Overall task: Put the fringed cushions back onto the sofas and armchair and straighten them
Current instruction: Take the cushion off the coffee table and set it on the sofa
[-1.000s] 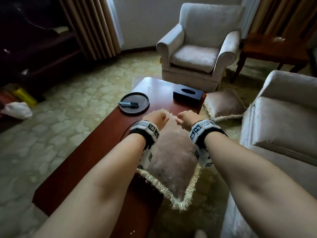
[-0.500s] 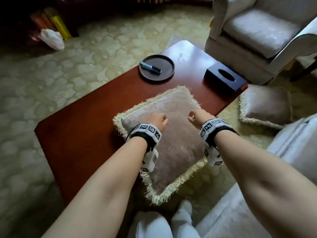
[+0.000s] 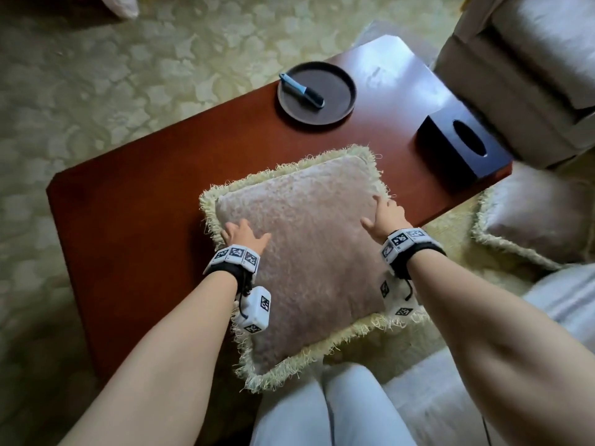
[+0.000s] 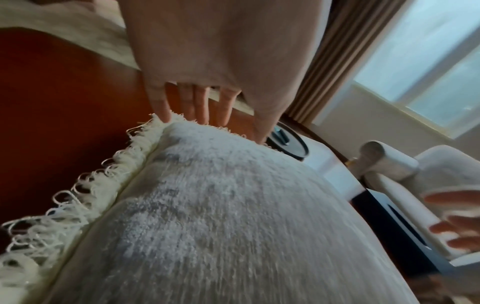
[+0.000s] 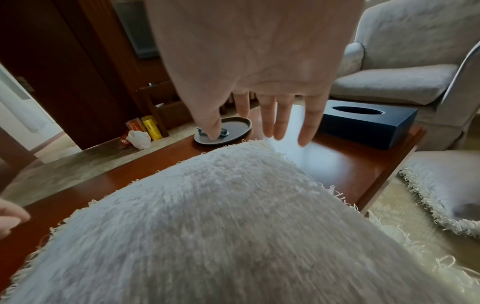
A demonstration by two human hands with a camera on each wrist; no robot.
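**Both hands spread over the cushion on the coffee table**

A fringed cushion [image 3: 309, 262] lies flat on the near end of a red-brown coffee table [image 3: 135, 214], with its near corner hanging past the table edge above the person's knees [image 3: 325, 410]. The left hand [image 3: 243, 233] is over the cushion's left edge, fingers [image 4: 161, 102] straight and slightly apart, the tips at the fringe. The right hand [image 3: 384, 214] is over the cushion's right side, its fingers [image 5: 270, 117] also straight and spread; from the wrist view they stand just above the pile, and whether they touch it cannot be told. Neither hand grips anything.

A second fringed cushion [image 3: 534, 223] lies on the patterned carpet [image 3: 96, 91] to the right of the table, in front of a pale armchair [image 3: 528, 69]. A pale sofa [image 3: 560, 304] shows at the right edge, beside the right forearm.

Farther along the table sit a dark round tray [image 3: 335, 104] holding a small blue object [image 3: 302, 91] and, near the right corner, a dark tissue box [image 3: 463, 149]. Both wrists carry bands with black-and-white markers [image 3: 236, 255]
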